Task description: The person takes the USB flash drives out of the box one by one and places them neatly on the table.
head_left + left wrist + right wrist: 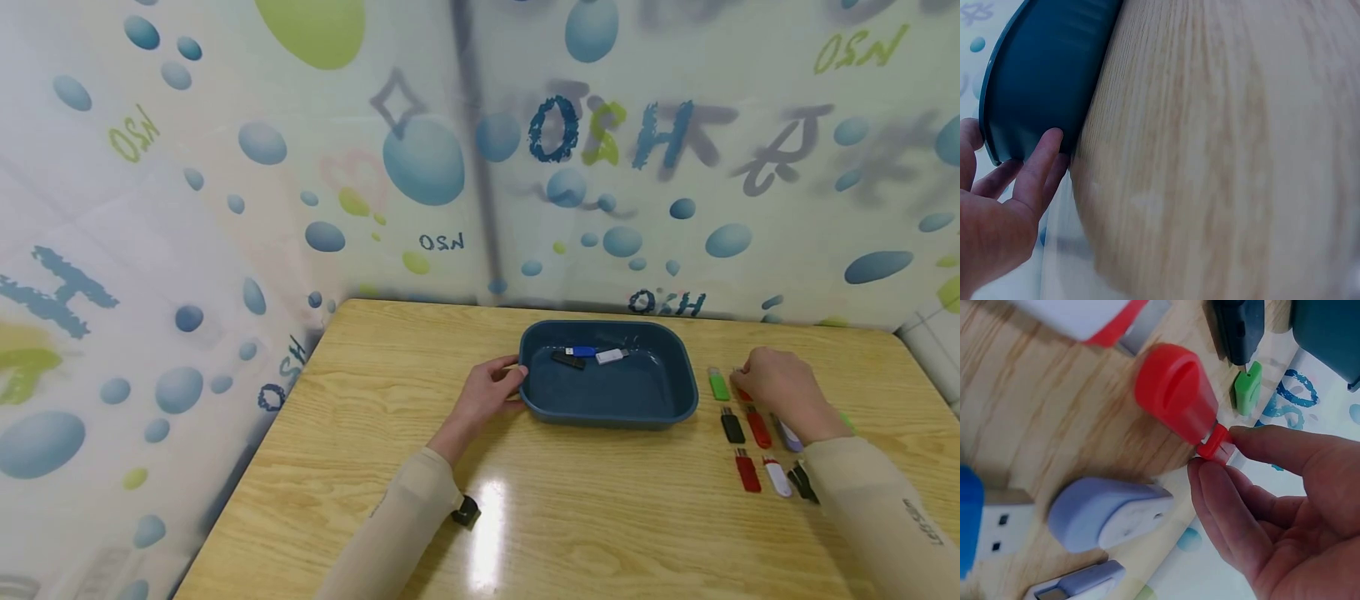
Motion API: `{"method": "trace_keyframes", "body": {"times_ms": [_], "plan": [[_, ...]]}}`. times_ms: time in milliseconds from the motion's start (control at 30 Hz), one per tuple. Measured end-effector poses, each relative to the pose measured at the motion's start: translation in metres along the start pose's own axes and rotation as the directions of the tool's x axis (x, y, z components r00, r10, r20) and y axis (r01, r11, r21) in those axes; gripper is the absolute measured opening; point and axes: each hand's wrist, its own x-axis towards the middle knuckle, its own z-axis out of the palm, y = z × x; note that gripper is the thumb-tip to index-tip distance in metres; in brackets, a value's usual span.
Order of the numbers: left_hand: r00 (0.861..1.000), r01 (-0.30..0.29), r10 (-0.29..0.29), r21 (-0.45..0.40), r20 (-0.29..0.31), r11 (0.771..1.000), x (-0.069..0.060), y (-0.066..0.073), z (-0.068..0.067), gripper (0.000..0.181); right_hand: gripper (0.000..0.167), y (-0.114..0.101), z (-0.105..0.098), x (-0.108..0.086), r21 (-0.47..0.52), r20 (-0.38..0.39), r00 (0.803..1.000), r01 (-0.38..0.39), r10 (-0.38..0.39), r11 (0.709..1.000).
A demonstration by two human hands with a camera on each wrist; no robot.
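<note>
My left hand [487, 392] grips the left end of a dark blue plastic basin [607, 417], thumb at the rim and fingers against the outer wall [1041, 81]. Inside the basin lie a blue USB stick [581, 352], a white USB stick [611, 356] and a black USB stick [567, 360]. Right of the basin, my right hand [783, 387] pinches a small red USB stick [1215, 447] between thumb and fingers. Close by in the right wrist view are a larger red USB stick [1175, 394], a green one [1248, 389] and a lilac one [1107, 512].
More USB sticks lie in rows on the wooden table [375, 375], among them a black one [732, 426], a red one [747, 472] and a white one [777, 477]. A small black object [466, 511] shows at the left cuff. A patterned curtain [420, 267] hangs behind the table.
</note>
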Motion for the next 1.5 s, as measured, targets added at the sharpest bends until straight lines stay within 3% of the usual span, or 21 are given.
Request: {"method": "trace_keyframes", "body": {"times_ms": [567,800,1000,1133,1300,1367,1500], "plan": [[1.0,0.004,-0.003,-0.015,0.008,1.0,0.002,0.001,0.002,0.049,0.05,0.0,-0.01,-0.004,-0.01,0.046,0.999,-0.024,0.024,1.0],[1.0,0.0,0.0,0.0,0.009,1.0,0.002,0.002,0.002,0.049,0.048,-0.005,-0.02,-0.007,0.01,-0.088,0.995,0.047,-0.046,0.999],[1.0,0.002,-0.002,-0.005,-0.001,1.0,0.001,0.001,0.001,0.048,0.034,-0.025,-0.022,-0.011,0.035,-0.229,0.97,0.091,-0.081,0.995],[1.0,0.004,-0.004,-0.002,-0.004,1.0,0.0,0.001,0.001,0.048,0.039,-0.046,-0.019,-0.015,0.042,-0.335,0.933,0.151,-0.128,0.988],[1.0,0.003,-0.003,0.0,0.0,1.0,0.0,0.001,0.001,0.048,0.031,-0.076,-0.013,-0.015,0.029,-0.43,0.882,0.225,-0.191,0.974],[1.0,0.001,-0.001,0.0,0.001,1.0,-0.001,0.001,0.001,0.049,0.027,-0.087,-0.011,-0.013,0.014,-0.43,0.875,0.251,-0.22,0.968],[1.0,-0.005,0.005,0.007,0.005,1.0,-0.001,0.001,0.0,0.049,0.022,-0.107,-0.004,-0.006,0.009,-0.374,0.893,0.273,-0.25,0.962]]}}
